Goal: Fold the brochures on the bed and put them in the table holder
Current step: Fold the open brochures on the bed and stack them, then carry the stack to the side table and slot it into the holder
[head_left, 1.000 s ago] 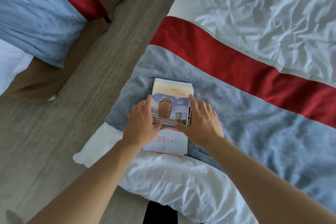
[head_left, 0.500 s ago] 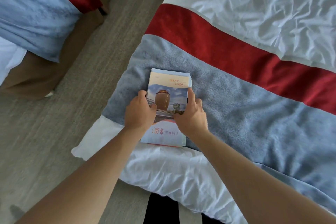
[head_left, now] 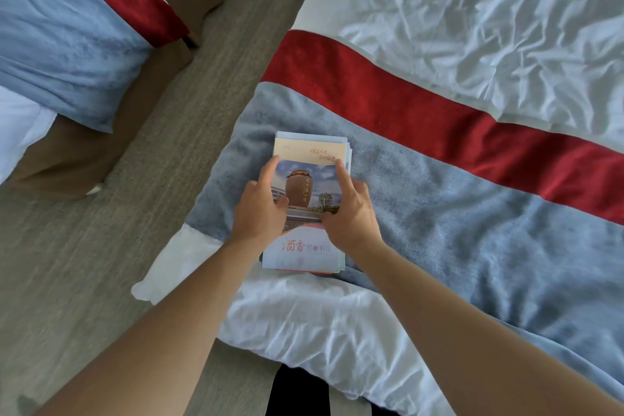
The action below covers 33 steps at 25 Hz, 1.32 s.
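Note:
A stack of brochures (head_left: 305,251) lies on the grey-blue runner of the bed (head_left: 456,223), near its corner. The top brochure shows a brown jar, a blue sky and red writing. My left hand (head_left: 258,211) grips the stack's left edge, thumb on the cover and fingers along the side. My right hand (head_left: 351,213) holds the right edge, index finger stretched up the cover. Both hands press on the top brochure. No table holder is in view.
The bed has a red band (head_left: 422,111) and a crumpled white sheet (head_left: 472,16) beyond the runner. A second bed (head_left: 67,37) with the same colours stands at the left across a grey floor strip (head_left: 111,229). A white duvet corner (head_left: 304,321) hangs near me.
Both hands have slid a little up the stack and spread their fingers along its edges. The stack stays in place on the runner; the camera has shifted slightly.

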Each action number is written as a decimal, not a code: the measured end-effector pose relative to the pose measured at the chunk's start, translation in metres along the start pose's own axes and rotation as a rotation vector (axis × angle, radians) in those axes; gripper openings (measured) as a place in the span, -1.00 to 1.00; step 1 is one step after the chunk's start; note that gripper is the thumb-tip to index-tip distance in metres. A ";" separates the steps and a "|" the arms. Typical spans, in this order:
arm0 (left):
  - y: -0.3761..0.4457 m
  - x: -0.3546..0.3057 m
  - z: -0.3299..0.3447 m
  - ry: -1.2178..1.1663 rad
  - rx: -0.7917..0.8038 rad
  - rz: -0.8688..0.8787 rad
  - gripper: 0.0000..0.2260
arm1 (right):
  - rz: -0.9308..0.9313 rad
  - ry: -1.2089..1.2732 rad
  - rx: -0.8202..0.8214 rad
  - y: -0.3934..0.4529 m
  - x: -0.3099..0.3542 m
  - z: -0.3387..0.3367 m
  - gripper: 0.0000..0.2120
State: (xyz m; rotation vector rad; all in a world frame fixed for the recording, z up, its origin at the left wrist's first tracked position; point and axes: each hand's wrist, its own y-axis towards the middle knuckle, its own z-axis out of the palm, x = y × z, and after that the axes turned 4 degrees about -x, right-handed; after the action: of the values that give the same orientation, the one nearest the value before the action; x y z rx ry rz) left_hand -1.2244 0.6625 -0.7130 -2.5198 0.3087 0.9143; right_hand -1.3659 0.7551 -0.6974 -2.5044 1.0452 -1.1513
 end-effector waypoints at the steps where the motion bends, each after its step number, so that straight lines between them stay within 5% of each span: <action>1: 0.000 -0.003 0.001 -0.021 0.011 -0.014 -0.39 | 0.002 0.001 0.009 0.001 -0.001 -0.004 -0.08; 15: -0.015 -0.110 -0.047 0.032 -0.094 0.146 -0.45 | -0.105 0.012 -0.018 -0.012 0.044 -0.115 -0.18; 33: -0.059 -0.324 -0.315 -0.090 -0.253 0.314 -0.28 | -0.448 -0.074 -0.291 -0.103 0.291 -0.345 -0.23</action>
State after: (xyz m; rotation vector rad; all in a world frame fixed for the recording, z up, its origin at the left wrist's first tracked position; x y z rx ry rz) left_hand -1.2747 0.5839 -0.2668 -2.6944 0.6080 1.2531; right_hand -1.4321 0.6728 -0.2468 -3.0969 0.6911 -1.0571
